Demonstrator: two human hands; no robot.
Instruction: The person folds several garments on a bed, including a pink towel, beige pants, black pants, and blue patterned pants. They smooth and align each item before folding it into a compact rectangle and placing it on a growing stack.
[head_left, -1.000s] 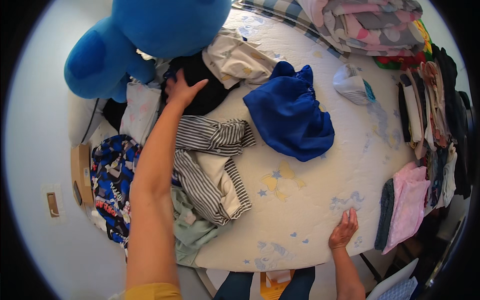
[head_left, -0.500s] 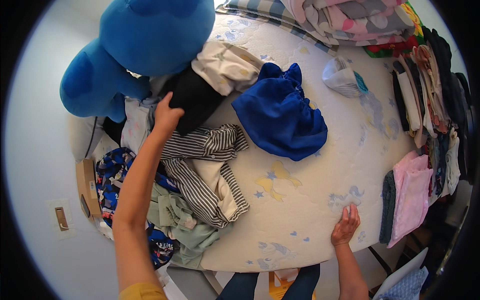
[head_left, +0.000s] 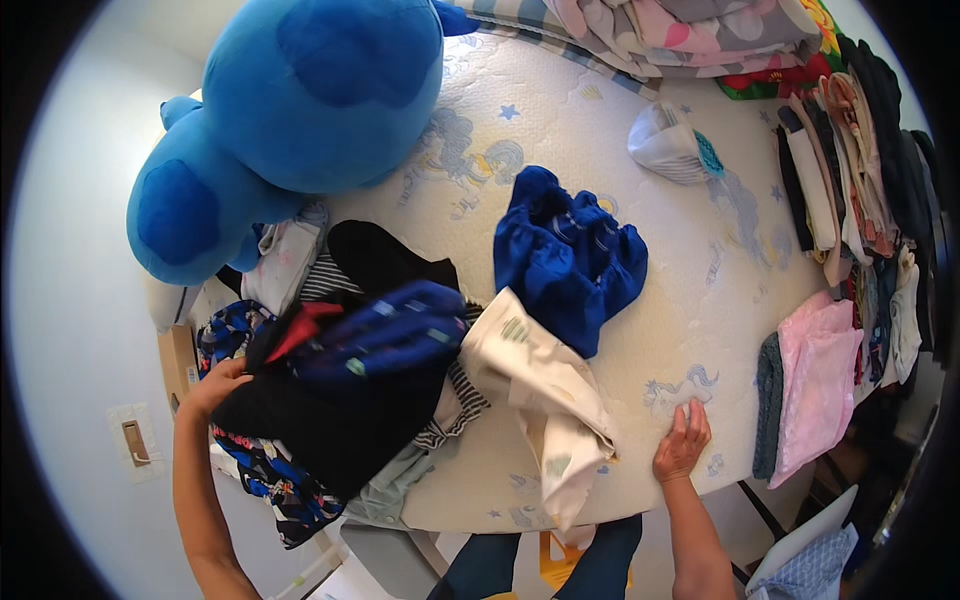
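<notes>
My left hand [head_left: 222, 386] is closed on the edge of a black garment [head_left: 345, 425], at the left of the mattress [head_left: 690, 310]. The garment's exact kind does not show. Over it lies a blurred dark blue patterned cloth [head_left: 390, 330] with a red patch. A cream printed cloth [head_left: 535, 385] trails from the pile toward the near edge. Beneath, a striped garment [head_left: 465, 395] and a pale green one [head_left: 395, 485] partly show. My right hand [head_left: 683, 440] rests on the mattress, fingers stretched out, holding nothing. Between the hands, farther back, lies a gathered royal blue garment [head_left: 565, 265].
A big blue plush toy [head_left: 320, 90] sits at the back left. Folded clothes [head_left: 840, 190] stand in a row along the right, with a folded pink cloth [head_left: 820, 385] nearer. A white cap-like item [head_left: 665, 145] and a rolled quilt [head_left: 690, 35] lie toward the back.
My left hand has pulled the black garment toward me and to the left, over the pile. The cream cloth has come nearer and the blue garment has bunched up. My right hand stays put.
</notes>
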